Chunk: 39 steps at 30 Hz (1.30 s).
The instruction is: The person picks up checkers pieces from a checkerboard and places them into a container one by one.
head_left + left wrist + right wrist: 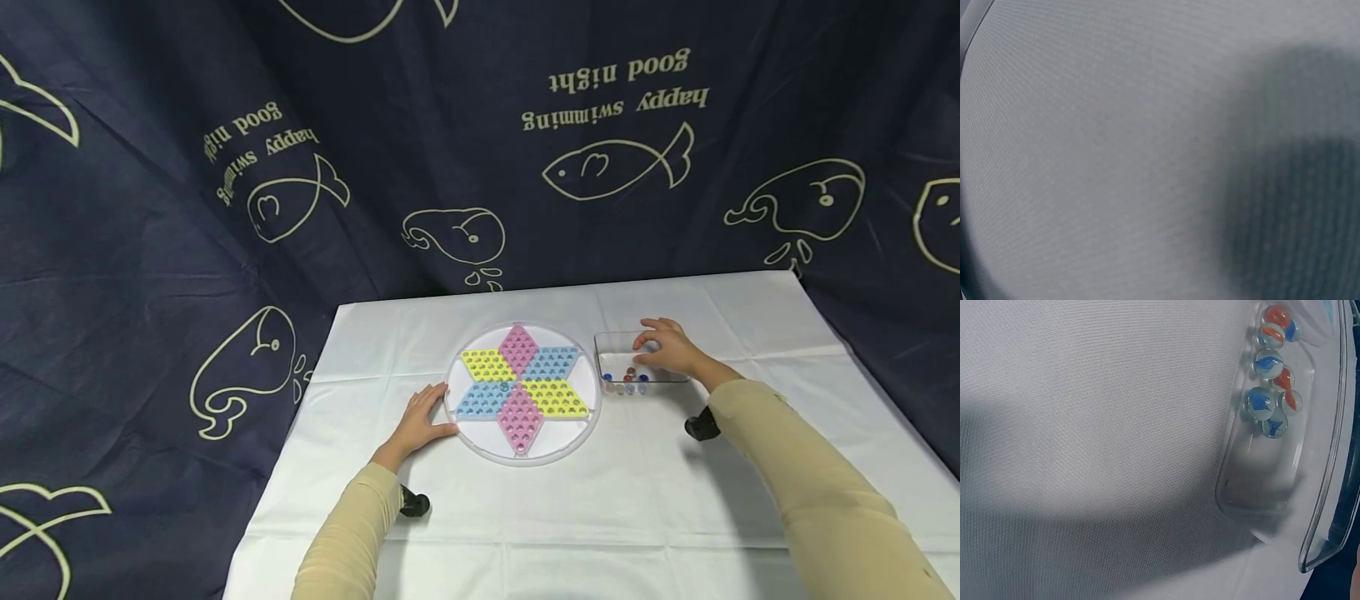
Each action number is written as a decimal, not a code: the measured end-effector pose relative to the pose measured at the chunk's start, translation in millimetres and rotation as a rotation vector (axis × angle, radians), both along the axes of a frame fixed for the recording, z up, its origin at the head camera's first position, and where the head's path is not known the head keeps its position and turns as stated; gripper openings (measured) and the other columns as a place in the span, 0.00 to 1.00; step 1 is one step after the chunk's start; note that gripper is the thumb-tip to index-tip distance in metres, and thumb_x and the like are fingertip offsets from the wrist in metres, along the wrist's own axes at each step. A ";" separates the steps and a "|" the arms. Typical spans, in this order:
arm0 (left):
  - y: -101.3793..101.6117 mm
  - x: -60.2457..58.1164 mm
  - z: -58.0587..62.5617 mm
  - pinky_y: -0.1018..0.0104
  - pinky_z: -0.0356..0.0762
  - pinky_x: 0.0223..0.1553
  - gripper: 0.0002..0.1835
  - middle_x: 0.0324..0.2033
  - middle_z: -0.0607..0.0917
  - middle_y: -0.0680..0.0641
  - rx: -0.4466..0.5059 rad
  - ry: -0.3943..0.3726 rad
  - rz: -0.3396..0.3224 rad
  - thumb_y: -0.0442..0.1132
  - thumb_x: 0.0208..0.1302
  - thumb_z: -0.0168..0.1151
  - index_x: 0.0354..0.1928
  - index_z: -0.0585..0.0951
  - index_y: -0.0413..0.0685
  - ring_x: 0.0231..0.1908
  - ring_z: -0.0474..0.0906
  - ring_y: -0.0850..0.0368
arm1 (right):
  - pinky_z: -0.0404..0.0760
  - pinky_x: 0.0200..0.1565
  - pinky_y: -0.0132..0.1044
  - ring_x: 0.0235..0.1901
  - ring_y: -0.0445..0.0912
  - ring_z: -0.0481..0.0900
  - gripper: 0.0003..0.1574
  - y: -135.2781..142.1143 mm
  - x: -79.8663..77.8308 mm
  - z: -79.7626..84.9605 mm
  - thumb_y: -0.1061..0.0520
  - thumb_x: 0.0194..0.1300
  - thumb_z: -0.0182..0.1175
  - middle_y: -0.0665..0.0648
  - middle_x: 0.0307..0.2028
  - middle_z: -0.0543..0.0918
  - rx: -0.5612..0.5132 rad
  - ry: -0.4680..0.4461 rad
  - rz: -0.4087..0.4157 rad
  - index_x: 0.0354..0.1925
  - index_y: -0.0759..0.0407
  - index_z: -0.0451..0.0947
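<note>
A round white Chinese checkers board (480,437) with a pink, yellow and blue star lies on the table. A small greenish round spot, perhaps a marble, shows on its left blue point. My left hand (420,419) touches the board's left rim, thumb and fingers spread. To the board's right, my right hand (666,346) hangs over a clear plastic box (611,337); its thumb and forefinger are bent and look apart, with nothing visible between them. Several glass marbles (1269,363) with blue or orange swirls gather at one end of the box.
A white cloth (570,525) with fold creases covers the table. Behind and beside it hangs a dark blue curtain (450,150) with fish and whale drawings. Black devices (415,502) sit at both wrists. The left wrist view shows mostly blurred cloth and shadow.
</note>
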<state>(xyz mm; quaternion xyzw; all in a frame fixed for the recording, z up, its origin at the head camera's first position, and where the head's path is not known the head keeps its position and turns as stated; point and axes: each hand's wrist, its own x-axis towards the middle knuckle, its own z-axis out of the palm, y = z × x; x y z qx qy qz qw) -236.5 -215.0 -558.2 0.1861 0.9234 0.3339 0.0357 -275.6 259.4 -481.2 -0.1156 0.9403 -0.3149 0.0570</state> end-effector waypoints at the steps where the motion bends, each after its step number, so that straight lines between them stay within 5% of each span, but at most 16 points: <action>1: 0.2 0.0 0.2 0.46 0.39 0.69 0.47 0.65 0.63 0.40 -0.003 -0.002 0.002 0.55 0.47 0.69 0.67 0.61 0.43 0.67 0.51 0.40 | 0.38 0.62 0.69 0.63 0.73 0.40 0.12 0.1 -0.2 0.2 0.58 0.54 0.62 0.76 0.63 0.55 0.003 -0.004 -0.001 0.34 0.66 0.76; 18: -0.5 -0.4 -1.2 0.46 0.38 0.69 0.46 0.65 0.63 0.39 0.010 0.001 -0.006 0.52 0.47 0.69 0.66 0.61 0.43 0.67 0.51 0.40 | 0.40 0.62 0.69 0.64 0.72 0.41 0.13 -15.0 -4.6 1.6 0.58 0.54 0.63 0.74 0.63 0.56 0.024 0.021 0.047 0.36 0.65 0.77; 39: 0.2 -1.6 -3.0 0.46 0.38 0.69 0.45 0.66 0.62 0.40 -0.003 -0.003 0.001 0.51 0.48 0.70 0.66 0.61 0.43 0.68 0.50 0.40 | 0.41 0.62 0.69 0.66 0.68 0.40 0.16 -78.9 -17.1 -0.8 0.58 0.55 0.64 0.70 0.65 0.56 -0.049 0.035 0.139 0.42 0.64 0.78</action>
